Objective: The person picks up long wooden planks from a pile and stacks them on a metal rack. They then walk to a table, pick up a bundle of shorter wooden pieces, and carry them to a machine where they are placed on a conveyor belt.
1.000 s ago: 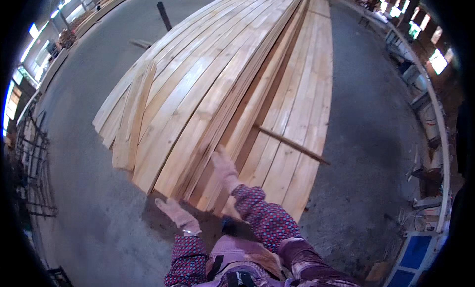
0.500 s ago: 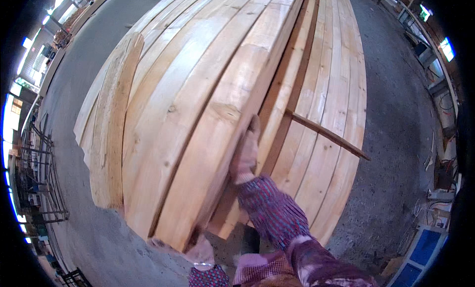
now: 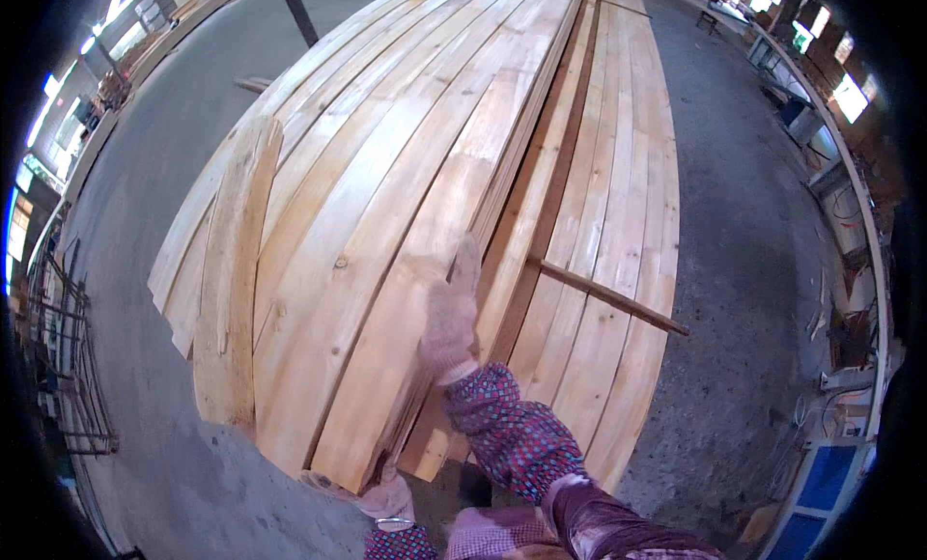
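Note:
A long pale plank (image 3: 372, 391) lies along the near-middle of a wide stack of boards (image 3: 319, 261). Gloved, my left hand (image 3: 386, 500) is at its near end, fingers curled against the end face and partly hidden below it. My right hand (image 3: 450, 323), also gloved and slightly blurred, rests along the plank's right edge, fingers stretched away from me. Right of this plank runs a dark lengthwise gap with a lower board (image 3: 507, 280) in it. A thin wooden stick (image 3: 613, 297) lies crosswise over the boards to the right.
A rough-edged board (image 3: 232, 280) lies on the stack's left side. Grey concrete floor (image 3: 744, 270) surrounds the stack. Metal racks (image 3: 72, 367) stand at the far left, and a blue-panelled frame (image 3: 821, 478) is at the lower right. A dark post (image 3: 299, 14) rises beyond the stack.
The plank, tilted with its side face showing before, now sits flatter on the stack. My right hand has shifted left and a little nearer, onto its edge; my left hand stays at the near end.

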The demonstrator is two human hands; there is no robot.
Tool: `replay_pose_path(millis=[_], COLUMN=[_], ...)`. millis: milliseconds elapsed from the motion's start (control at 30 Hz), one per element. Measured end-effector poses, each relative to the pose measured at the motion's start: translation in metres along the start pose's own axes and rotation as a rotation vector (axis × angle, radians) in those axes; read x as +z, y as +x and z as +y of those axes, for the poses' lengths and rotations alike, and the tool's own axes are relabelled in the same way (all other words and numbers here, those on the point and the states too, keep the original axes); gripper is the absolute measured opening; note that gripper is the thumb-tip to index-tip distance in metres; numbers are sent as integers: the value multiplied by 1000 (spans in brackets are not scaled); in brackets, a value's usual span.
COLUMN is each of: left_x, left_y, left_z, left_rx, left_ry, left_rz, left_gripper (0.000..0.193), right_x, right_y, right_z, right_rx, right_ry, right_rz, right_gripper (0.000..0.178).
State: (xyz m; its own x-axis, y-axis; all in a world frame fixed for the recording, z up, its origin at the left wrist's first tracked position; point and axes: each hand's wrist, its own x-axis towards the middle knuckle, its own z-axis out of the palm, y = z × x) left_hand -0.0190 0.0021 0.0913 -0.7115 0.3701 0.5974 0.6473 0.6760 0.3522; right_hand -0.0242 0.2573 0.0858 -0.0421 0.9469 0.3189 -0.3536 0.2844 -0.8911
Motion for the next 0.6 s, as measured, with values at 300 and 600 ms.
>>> replay_pose_path(millis=[300, 600], left_x=[11, -29], left_y=[8, -1], left_z=[2, 60], left_rx=[-33, -362], left_ry=[-49, 120], left_rz=[49, -189], left_gripper=[100, 82], right_x=[-40, -339], right_y=[2, -166], right_z=[-51, -138], right_rx=[70, 832], right_ry=[-674, -778], right_rz=[-394, -515], right_gripper=[60, 48])
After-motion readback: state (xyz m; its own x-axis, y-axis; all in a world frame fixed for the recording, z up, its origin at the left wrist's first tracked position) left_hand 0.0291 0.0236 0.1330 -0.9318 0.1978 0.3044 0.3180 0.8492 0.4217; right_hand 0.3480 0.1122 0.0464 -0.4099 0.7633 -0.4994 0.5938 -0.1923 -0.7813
